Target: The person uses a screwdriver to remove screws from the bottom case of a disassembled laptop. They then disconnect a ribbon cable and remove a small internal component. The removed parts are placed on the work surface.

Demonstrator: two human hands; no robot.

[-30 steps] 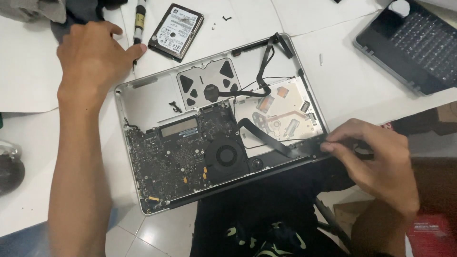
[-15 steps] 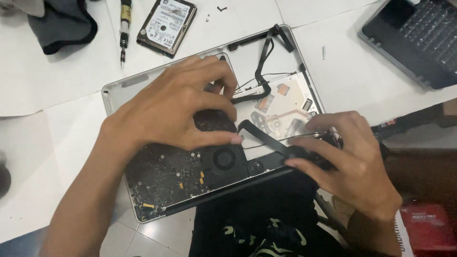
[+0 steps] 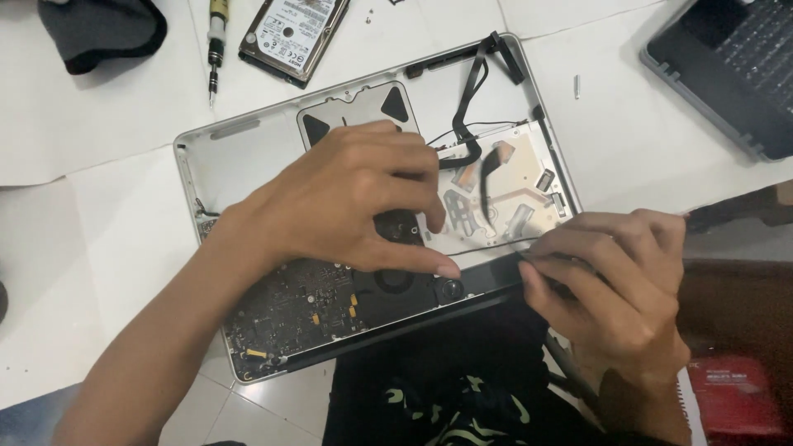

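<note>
An opened silver laptop base (image 3: pixel 239 136) lies on the white table, its green-black logic board (image 3: pixel 289 310) and round fan (image 3: pixel 396 285) exposed. My left hand (image 3: pixel 355 202) lies flat over the middle of the base, holding nothing. Its index fingertip presses on a long black strip (image 3: pixel 483 277) that runs along the base's near edge. My right hand (image 3: pixel 611 281) pinches the right end of that strip with thumb and fingers. A black flat cable (image 3: pixel 487 177) curls up over the empty drive bay between the two hands.
A bare hard drive (image 3: pixel 293 29) and a screwdriver (image 3: pixel 216 41) lie beyond the base, with a dark cloth (image 3: pixel 99 29) at the far left. Another dark laptop (image 3: pixel 727 66) sits at the top right, a small screw (image 3: pixel 576 85) near it. A red box (image 3: pixel 735 392) is at the lower right.
My left hand came from the table at the upper left onto the laptop's middle. The black strip, raised at an angle half a second ago, now lies along the near edge.
</note>
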